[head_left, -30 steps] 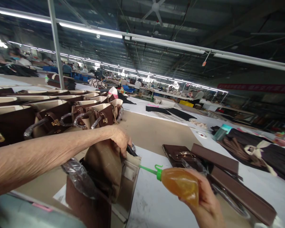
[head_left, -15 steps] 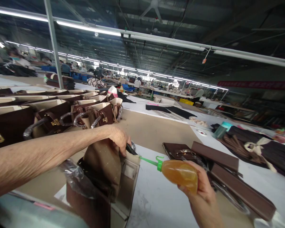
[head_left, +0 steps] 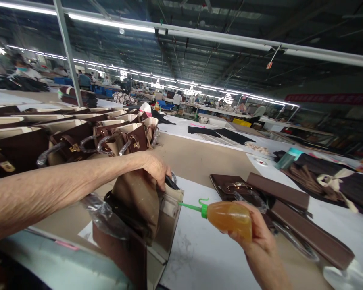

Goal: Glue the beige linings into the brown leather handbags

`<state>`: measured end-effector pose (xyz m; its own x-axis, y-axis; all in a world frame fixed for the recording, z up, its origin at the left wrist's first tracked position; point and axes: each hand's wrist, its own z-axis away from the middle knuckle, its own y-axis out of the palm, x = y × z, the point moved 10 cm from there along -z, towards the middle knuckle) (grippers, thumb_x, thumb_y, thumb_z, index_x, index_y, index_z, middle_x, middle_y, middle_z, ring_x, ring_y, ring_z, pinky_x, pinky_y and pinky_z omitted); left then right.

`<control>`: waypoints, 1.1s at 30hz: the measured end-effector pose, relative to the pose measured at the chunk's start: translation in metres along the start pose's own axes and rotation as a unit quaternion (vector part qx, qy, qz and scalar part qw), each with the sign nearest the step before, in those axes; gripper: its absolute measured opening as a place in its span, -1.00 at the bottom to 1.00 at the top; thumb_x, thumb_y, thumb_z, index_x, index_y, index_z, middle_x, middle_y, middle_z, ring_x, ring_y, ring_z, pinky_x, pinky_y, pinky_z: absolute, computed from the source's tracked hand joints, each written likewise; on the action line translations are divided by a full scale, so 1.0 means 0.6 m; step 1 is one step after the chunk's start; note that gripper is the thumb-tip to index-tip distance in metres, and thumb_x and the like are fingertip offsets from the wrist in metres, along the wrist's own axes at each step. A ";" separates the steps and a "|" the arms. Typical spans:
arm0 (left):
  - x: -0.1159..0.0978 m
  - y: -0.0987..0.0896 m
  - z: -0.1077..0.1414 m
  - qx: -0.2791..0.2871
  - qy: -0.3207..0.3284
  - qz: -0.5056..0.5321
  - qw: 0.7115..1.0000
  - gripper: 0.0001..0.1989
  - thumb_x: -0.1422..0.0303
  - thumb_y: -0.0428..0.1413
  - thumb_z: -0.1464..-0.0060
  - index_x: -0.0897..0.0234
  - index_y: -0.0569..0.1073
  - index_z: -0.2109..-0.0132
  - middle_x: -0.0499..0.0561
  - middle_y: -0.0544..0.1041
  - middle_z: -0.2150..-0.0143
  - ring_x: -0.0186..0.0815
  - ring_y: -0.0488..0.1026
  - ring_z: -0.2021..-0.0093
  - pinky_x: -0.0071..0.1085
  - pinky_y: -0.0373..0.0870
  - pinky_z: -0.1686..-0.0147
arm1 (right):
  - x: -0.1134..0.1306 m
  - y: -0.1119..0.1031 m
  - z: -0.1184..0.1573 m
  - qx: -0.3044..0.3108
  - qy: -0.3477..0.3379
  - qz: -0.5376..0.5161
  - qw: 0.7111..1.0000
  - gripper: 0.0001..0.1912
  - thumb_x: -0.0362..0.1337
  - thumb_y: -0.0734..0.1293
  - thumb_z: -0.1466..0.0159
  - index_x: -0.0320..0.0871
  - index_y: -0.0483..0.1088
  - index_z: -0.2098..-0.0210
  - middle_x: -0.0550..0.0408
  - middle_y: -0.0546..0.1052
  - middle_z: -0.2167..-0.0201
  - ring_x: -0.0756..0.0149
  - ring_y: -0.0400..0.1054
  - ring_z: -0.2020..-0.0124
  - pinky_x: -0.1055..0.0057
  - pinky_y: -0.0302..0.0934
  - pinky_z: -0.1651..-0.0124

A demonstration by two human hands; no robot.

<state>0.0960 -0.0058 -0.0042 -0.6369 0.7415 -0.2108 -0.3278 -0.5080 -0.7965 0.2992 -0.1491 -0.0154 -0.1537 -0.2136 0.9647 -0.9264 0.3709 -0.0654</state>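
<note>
A brown handbag with a beige lining lies open and tilted in front of me, one handle in clear plastic wrap. My left hand is closed on its far upper edge, beside a black strip; the fingertips are partly hidden. In my right hand is a squeeze bottle of amber liquid, held on its side. Its thin green nozzle points left, with the tip at the bag's pale lining edge. Whether the tip touches it I cannot tell.
Rows of upright brown handbags stand to the left. Right of the bottle lie flat brown bag pieces, with a tape roll and a teal-lidded bottle beyond. A metal post rises at left. People work far back.
The nozzle tip sits slightly lower along the lining edge, away from the corner. Both hands keep their grip, and the whole view has shifted a little.
</note>
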 end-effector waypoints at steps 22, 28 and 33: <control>-0.022 -0.001 0.003 -0.039 0.003 -0.004 0.999 -0.73 0.42 0.16 0.09 0.33 0.54 0.17 -0.14 0.40 0.60 -0.42 0.24 0.54 -0.53 0.15 0.54 | -0.040 0.009 0.074 0.024 -0.020 0.127 0.991 -0.59 -0.24 0.49 0.08 -0.02 0.45 0.21 0.06 0.51 0.25 0.18 0.43 0.32 0.46 0.41 0.42; -0.021 0.002 -0.002 -0.031 0.002 -0.002 1.000 -0.69 0.40 0.16 0.09 0.29 0.53 0.12 -0.09 0.51 0.46 -0.39 0.30 0.48 -0.51 0.20 0.44 | -0.057 0.019 0.093 0.070 -0.050 0.192 0.978 -0.62 -0.27 0.46 0.00 -0.05 0.45 0.15 0.04 0.53 0.18 0.14 0.44 0.20 0.39 0.39 0.17; -0.023 0.010 -0.005 -0.011 -0.004 -0.002 1.000 -0.74 0.38 0.15 0.09 0.26 0.54 0.18 -0.12 0.49 0.48 -0.41 0.30 0.48 -0.54 0.18 0.46 | -0.100 0.022 0.107 0.100 -0.048 0.190 0.975 -0.57 -0.30 0.46 0.03 -0.03 0.45 0.13 0.03 0.52 0.13 0.08 0.42 0.14 0.33 0.38 0.15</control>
<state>0.1051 -0.0174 -0.0077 -0.6410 0.7400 -0.2039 -0.3151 -0.4959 -0.8092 0.2742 -0.1894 -0.0904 -0.5222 -0.1830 0.8330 -0.8431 0.2579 -0.4719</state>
